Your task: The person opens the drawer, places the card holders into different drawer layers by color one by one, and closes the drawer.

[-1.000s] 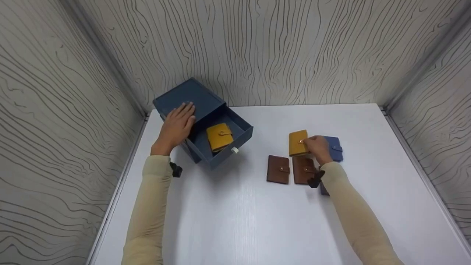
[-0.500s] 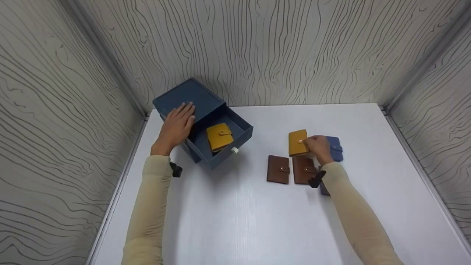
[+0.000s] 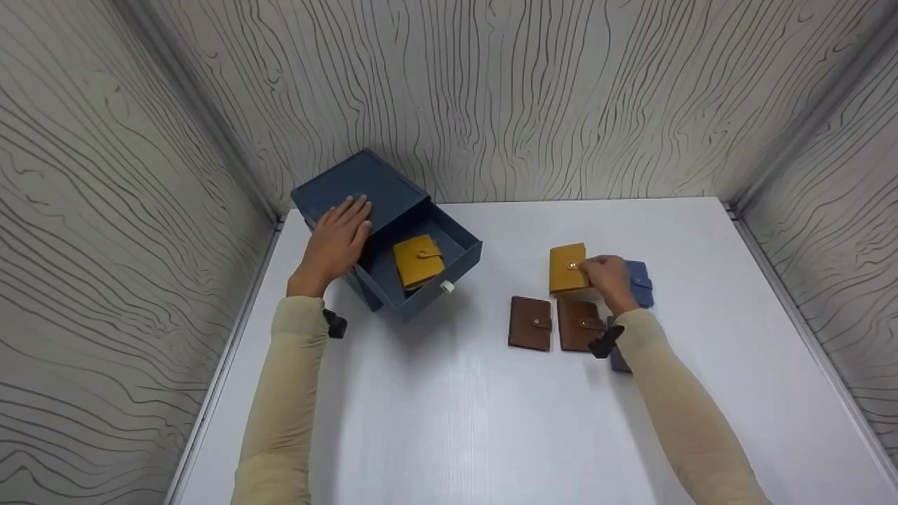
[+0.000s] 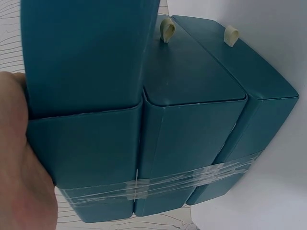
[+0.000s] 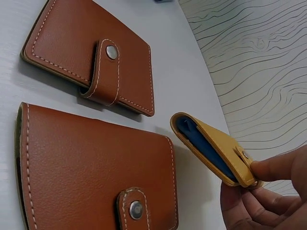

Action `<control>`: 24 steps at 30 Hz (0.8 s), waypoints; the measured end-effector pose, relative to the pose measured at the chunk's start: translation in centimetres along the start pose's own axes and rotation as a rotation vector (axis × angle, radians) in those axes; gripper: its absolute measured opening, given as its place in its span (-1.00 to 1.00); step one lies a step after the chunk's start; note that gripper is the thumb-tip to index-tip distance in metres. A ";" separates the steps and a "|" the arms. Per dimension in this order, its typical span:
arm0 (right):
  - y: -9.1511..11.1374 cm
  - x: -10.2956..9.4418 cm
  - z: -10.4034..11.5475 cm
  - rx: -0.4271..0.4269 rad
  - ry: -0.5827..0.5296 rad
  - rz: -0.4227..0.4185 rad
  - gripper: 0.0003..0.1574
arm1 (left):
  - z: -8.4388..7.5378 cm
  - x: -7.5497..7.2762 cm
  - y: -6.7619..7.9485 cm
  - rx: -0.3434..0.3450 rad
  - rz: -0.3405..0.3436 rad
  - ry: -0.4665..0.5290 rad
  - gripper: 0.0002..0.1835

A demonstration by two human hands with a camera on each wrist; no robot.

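On the top of a dark blue drawer box, my left hand lies flat with its fingers straight. The uppermost drawer is pulled out, and a yellow wallet with a snap strap lies inside. My right hand pinches a second yellow wallet by its strap edge. In the right wrist view this yellow wallet is raised off the table and tilted, thumb on top and fingers below. Nearest it are two brown wallets, and a blue wallet partly behind the hand.
A dark wallet is mostly hidden under the right wrist. The left wrist view shows three stacked drawer units bound with clear tape, with cream pull loops. Patterned panels wall the white table at the back and sides.
My right hand has shifted slightly up and away with the yellow wallet, showing more of the blue and dark wallets. The left hand and the drawer box stay where they were.
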State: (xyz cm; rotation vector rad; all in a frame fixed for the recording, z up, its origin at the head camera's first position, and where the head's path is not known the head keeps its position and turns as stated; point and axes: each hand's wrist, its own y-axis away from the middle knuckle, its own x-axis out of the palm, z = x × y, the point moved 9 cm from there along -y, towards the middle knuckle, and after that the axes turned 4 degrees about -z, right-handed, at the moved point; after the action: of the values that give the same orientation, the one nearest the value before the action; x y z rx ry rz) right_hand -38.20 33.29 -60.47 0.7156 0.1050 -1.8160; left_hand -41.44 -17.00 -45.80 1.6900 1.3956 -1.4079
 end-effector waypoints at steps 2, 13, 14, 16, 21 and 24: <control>0.0 0.0 0.1 0.002 -0.008 0.005 -0.37 | 0.1 0.0 0.0 0.000 0.002 0.000 -0.38; 0.0 -0.4 1.5 -0.022 -0.027 0.016 -0.39 | 0.1 0.1 0.0 -0.003 0.018 0.006 -0.38; 0.1 -0.5 1.6 -0.023 -0.024 0.016 -0.39 | 0.1 0.1 0.1 -0.004 0.021 0.006 -0.38; 0.2 -0.6 2.0 -0.027 -0.027 0.016 -0.40 | 0.1 0.1 0.1 -0.005 0.028 0.004 -0.38; 0.7 -0.6 2.8 -0.044 -0.037 0.022 -0.38 | 0.1 0.1 0.1 -0.002 0.036 -0.008 -0.37; 0.9 -0.5 3.1 -0.048 -0.041 0.034 -0.38 | 0.0 0.1 0.1 0.000 0.044 -0.010 -0.37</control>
State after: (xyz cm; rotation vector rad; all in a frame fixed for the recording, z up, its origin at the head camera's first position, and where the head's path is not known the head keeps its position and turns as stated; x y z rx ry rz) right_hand -38.63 32.13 -57.44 0.6423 0.1085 -1.7887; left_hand -41.34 -17.02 -45.91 1.7010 1.3449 -1.3899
